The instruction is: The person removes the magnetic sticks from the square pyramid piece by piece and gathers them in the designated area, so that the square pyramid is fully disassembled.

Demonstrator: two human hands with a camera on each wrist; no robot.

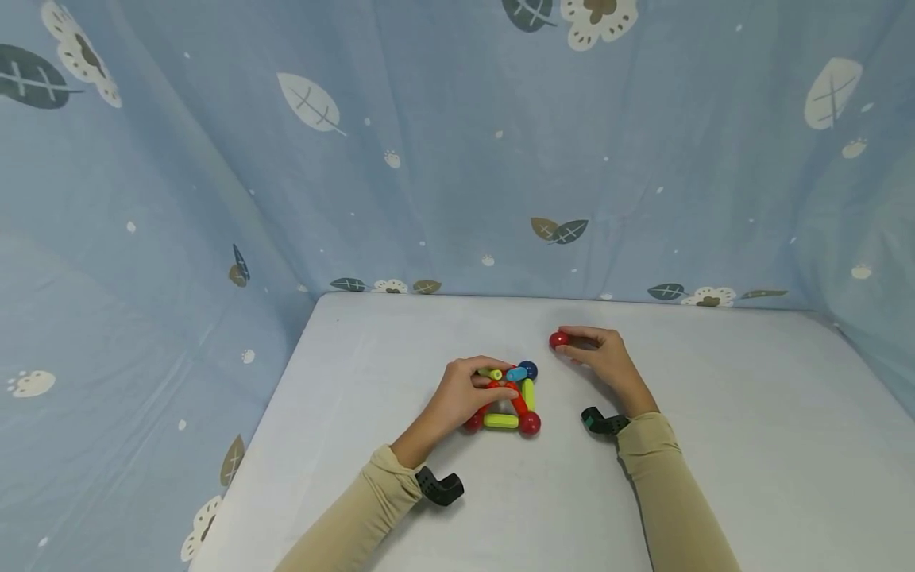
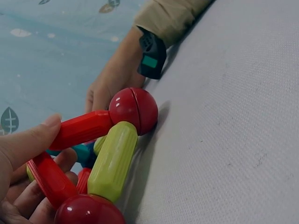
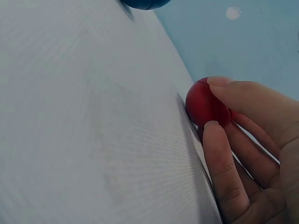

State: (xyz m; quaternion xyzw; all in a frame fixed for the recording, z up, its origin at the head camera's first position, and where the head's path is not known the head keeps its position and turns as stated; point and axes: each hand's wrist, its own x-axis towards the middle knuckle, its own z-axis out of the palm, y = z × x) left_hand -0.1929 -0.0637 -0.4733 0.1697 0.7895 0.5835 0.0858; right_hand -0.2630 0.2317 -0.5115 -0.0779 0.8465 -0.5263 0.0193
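My left hand grips the top of a small structure of magnetic rods and balls, thumb on a red rod and fingers curled behind. Along the structure's near side, a yellow-green rod joins two red balls. A dark blue ball and a light blue rod sit at its far right. Apart from it, to the right and farther back, my right hand pinches a loose red ball between thumb and fingers, at the tabletop. The left fingers hide part of the structure.
The white table reaches back to a blue patterned curtain, which also hangs at the left and right. Each wrist carries a black camera mount, close above the tabletop.
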